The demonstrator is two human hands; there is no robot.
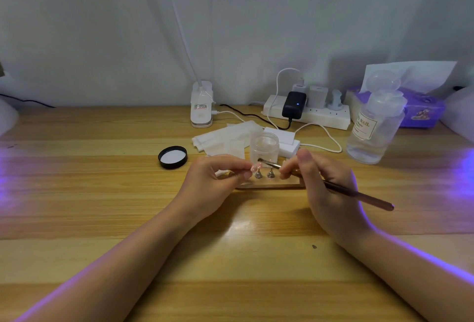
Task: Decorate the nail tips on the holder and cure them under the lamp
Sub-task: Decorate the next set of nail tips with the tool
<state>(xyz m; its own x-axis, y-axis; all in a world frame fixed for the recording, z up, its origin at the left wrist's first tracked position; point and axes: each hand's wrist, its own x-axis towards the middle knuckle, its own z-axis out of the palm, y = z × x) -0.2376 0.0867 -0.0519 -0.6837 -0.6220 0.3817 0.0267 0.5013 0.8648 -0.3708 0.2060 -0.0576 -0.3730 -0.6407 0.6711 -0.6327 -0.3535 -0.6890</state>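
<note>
A flat nail-tip holder (272, 185) lies on the wooden table in front of me, with two small metal stands (264, 174) upright on it. My left hand (218, 180) pinches a pale pink nail tip (254, 167) just above the left stand. My right hand (323, 183) grips a thin brown brush (359, 196) like a pen. The brush's metal end (269, 163) points left and sits close to the nail tip. Behind the holder stands an open clear jar (264, 147).
The jar's black lid (172, 157) lies to the left. White wipes (225, 139) and a white block (284, 140) lie behind. A clip lamp base (201, 106), a power strip (307, 113) with cables, a clear liquid bottle (372, 129) and a purple tissue box (420, 108) line the back.
</note>
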